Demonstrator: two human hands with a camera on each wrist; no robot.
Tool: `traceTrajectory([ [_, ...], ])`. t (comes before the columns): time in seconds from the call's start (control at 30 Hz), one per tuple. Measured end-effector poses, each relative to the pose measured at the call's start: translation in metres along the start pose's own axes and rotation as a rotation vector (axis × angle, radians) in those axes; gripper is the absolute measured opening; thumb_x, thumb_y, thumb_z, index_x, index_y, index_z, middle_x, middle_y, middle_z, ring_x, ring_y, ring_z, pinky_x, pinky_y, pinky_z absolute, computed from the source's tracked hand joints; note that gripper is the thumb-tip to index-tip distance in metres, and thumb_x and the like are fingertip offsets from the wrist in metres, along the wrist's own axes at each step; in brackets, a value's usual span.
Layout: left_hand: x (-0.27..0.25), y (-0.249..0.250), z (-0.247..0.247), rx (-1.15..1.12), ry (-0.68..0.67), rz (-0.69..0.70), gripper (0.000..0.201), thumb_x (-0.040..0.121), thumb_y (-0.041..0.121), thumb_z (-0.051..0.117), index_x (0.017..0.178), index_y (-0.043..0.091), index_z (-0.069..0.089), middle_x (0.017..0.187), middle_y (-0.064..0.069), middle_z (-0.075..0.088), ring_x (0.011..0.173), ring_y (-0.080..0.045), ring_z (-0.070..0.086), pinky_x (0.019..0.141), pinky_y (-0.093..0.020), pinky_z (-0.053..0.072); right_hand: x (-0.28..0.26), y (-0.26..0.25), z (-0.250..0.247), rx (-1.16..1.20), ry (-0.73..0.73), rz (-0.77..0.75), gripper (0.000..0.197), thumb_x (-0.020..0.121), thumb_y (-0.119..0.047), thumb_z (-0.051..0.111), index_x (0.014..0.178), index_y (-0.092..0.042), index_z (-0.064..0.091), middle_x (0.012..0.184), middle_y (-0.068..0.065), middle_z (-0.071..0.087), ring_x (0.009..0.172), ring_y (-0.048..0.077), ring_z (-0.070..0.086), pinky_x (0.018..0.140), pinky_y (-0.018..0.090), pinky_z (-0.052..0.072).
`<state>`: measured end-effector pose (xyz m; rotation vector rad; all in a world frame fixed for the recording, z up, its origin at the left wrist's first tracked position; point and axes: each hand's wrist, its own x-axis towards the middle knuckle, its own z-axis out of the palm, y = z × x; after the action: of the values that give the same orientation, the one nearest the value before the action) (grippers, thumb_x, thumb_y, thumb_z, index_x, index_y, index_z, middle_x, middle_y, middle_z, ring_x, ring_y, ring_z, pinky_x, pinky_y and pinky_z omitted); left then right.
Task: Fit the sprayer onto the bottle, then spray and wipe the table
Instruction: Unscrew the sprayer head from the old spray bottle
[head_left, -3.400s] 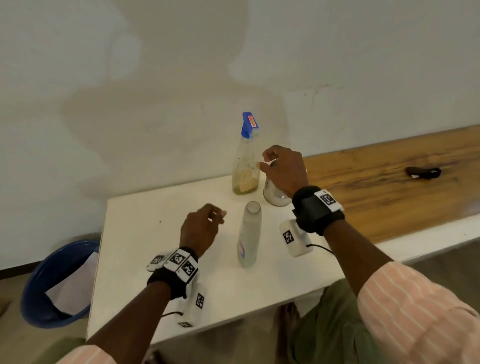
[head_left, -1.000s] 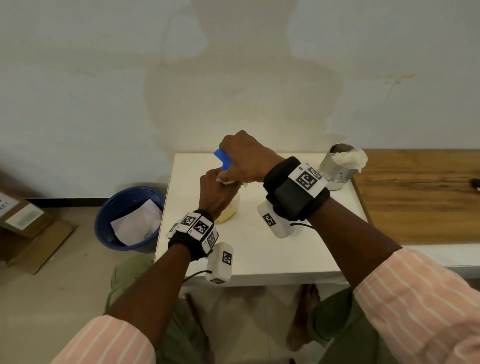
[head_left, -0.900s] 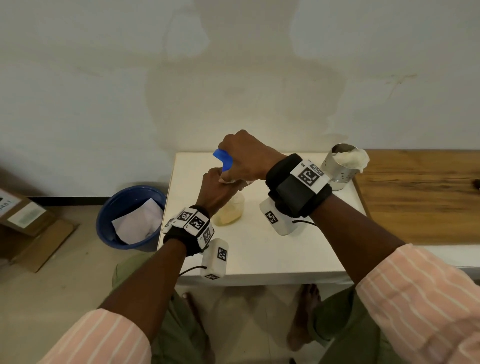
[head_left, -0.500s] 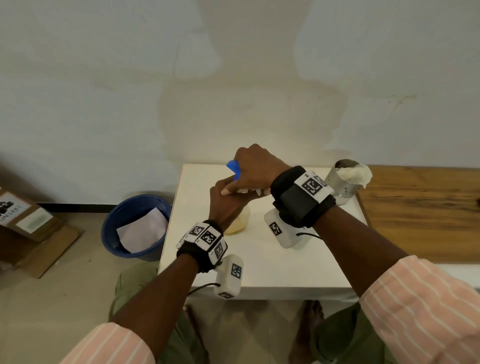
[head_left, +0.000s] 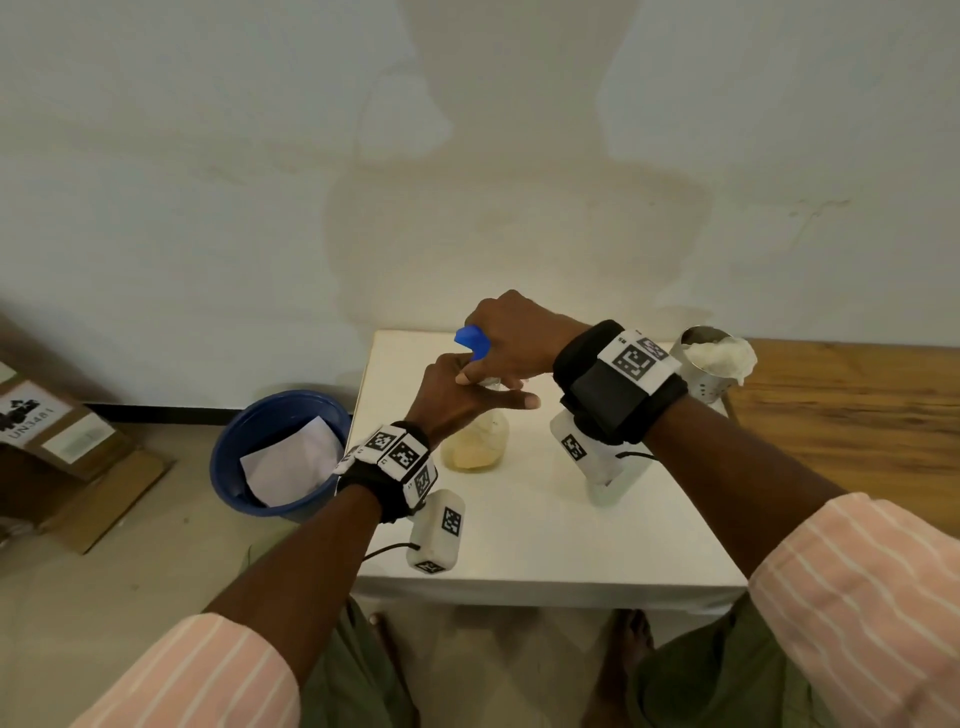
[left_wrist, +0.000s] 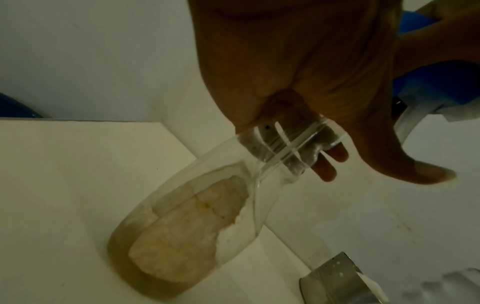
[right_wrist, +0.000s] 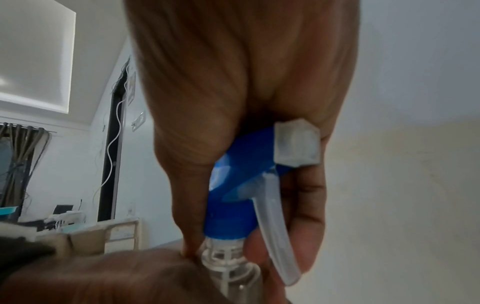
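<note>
A clear bottle (head_left: 475, 447) with a yellowish wad and liquid in it stands slightly tilted on the white table (head_left: 545, 540). My left hand (head_left: 467, 384) grips its neck (left_wrist: 288, 144), the thumb (left_wrist: 420, 170) sticking out to the right. A blue sprayer (head_left: 471, 340) sits on top of the neck, and my right hand (head_left: 498, 358) grips it from above. In the right wrist view my fingers wrap the sprayer (right_wrist: 241, 185) beside its clear trigger (right_wrist: 275, 226) and white nozzle (right_wrist: 297, 144). The collar (right_wrist: 223, 250) meets the bottle mouth.
A metal cup (head_left: 701, 379) holding a white cloth (head_left: 722, 356) stands at the table's back right corner. A wooden bench (head_left: 857, 415) adjoins the table on the right. A blue bin (head_left: 249, 447) with paper and a cardboard box (head_left: 47, 431) are on the floor to the left.
Earlier the bottle with its sprayer stood untouched at the back; both hands now hold it nearer the table's left side. Over the last second, the left thumb has straightened out.
</note>
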<state>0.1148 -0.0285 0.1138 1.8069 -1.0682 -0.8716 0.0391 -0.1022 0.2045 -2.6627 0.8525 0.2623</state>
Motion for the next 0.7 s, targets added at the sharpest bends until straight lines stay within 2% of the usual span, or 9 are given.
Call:
traceTrajectory([
  [0.07, -0.003, -0.003, 0.003, -0.045, 0.134, 0.011, 0.044, 0.054, 0.047, 0.086, 0.073, 0.015, 0.063, 0.061, 0.013, 0.063, 0.058, 0.003, 0.055, 0.064, -0.018, 0.04, -0.003, 0.004, -0.003, -0.005, 0.023, 0.015, 0.04, 0.078, -0.042, 0.072, 0.097, -0.016, 0.047, 0.096, 0.002, 0.049, 0.081, 0.019, 0.051, 0.07, 0.028, 0.039],
  [0.17, -0.007, -0.009, 0.005, -0.085, 0.281, 0.027, 0.048, 0.049, 0.054, 0.085, 0.08, 0.024, 0.064, 0.07, 0.015, 0.066, 0.064, 0.005, 0.058, 0.063, -0.01, 0.041, -0.011, 0.009, -0.006, -0.036, 0.061, 0.047, 0.048, 0.082, -0.038, 0.069, 0.113, -0.008, 0.05, 0.098, 0.003, 0.044, 0.083, 0.02, 0.048, 0.07, 0.028, 0.036],
  [0.27, -0.008, -0.008, 0.001, -0.09, 0.218, 0.034, 0.045, 0.05, 0.05, 0.087, 0.081, 0.024, 0.068, 0.071, 0.013, 0.071, 0.063, 0.008, 0.062, 0.059, -0.004, 0.042, -0.014, 0.009, -0.007, -0.034, 0.066, 0.029, 0.055, 0.08, -0.036, 0.073, 0.12, -0.007, 0.048, 0.104, 0.006, 0.049, 0.086, 0.019, 0.047, 0.073, 0.027, 0.036],
  [0.3, -0.008, -0.007, -0.001, -0.091, 0.191, 0.028, 0.046, 0.049, 0.05, 0.087, 0.082, 0.023, 0.069, 0.074, 0.01, 0.073, 0.066, 0.004, 0.065, 0.062, -0.006, 0.045, -0.014, 0.009, -0.007, -0.04, 0.061, 0.016, 0.056, 0.079, -0.035, 0.074, 0.122, -0.008, 0.048, 0.11, 0.008, 0.052, 0.087, 0.019, 0.048, 0.074, 0.027, 0.037],
  [0.37, -0.005, -0.006, -0.004, -0.081, 0.144, 0.027, 0.054, 0.046, 0.054, 0.086, 0.086, 0.022, 0.071, 0.082, 0.001, 0.075, 0.078, -0.012, 0.068, 0.074, -0.022, 0.05, -0.015, 0.008, -0.009, -0.056, 0.05, -0.007, 0.057, 0.078, -0.035, 0.075, 0.123, -0.009, 0.049, 0.117, 0.009, 0.055, 0.088, 0.019, 0.048, 0.075, 0.027, 0.037],
  [0.43, -0.004, -0.004, -0.008, -0.058, 0.068, 0.025, 0.055, 0.046, 0.054, 0.085, 0.089, 0.022, 0.072, 0.086, 0.003, 0.074, 0.081, -0.01, 0.067, 0.076, -0.027, 0.048, -0.016, 0.009, -0.01, -0.075, 0.045, -0.02, 0.057, 0.079, -0.035, 0.074, 0.124, -0.01, 0.049, 0.12, 0.008, 0.055, 0.089, 0.019, 0.048, 0.075, 0.027, 0.036],
  [0.53, -0.006, 0.0, -0.01, -0.012, 0.01, 0.04, 0.04, 0.057, 0.049, 0.084, 0.087, 0.025, 0.072, 0.085, 0.014, 0.073, 0.086, 0.003, 0.065, 0.08, -0.018, 0.044, -0.017, 0.01, -0.011, -0.063, 0.042, -0.001, 0.055, 0.08, -0.036, 0.073, 0.122, -0.009, 0.049, 0.11, 0.007, 0.053, 0.087, 0.019, 0.049, 0.075, 0.028, 0.039],
  [0.6, -0.011, 0.002, -0.005, 0.05, 0.093, 0.104, 0.044, 0.057, 0.052, 0.083, 0.09, 0.028, 0.067, 0.083, 0.022, 0.068, 0.089, 0.007, 0.062, 0.076, -0.009, 0.044, -0.016, 0.011, -0.012, -0.013, 0.049, 0.033, 0.048, 0.08, -0.034, 0.072, 0.113, -0.008, 0.05, 0.097, 0.004, 0.05, 0.076, 0.019, 0.054, 0.069, 0.029, 0.045],
  [0.7, -0.016, -0.004, 0.007, 0.112, 0.244, 0.159, 0.06, 0.049, 0.059, 0.083, 0.094, 0.024, 0.063, 0.082, 0.021, 0.064, 0.083, 0.008, 0.059, 0.074, -0.012, 0.047, -0.014, 0.013, -0.011, 0.08, 0.035, 0.07, 0.038, 0.08, -0.032, 0.072, 0.096, -0.011, 0.045, 0.076, 0.0, 0.05, 0.054, 0.013, 0.053, 0.056, 0.024, 0.047],
])
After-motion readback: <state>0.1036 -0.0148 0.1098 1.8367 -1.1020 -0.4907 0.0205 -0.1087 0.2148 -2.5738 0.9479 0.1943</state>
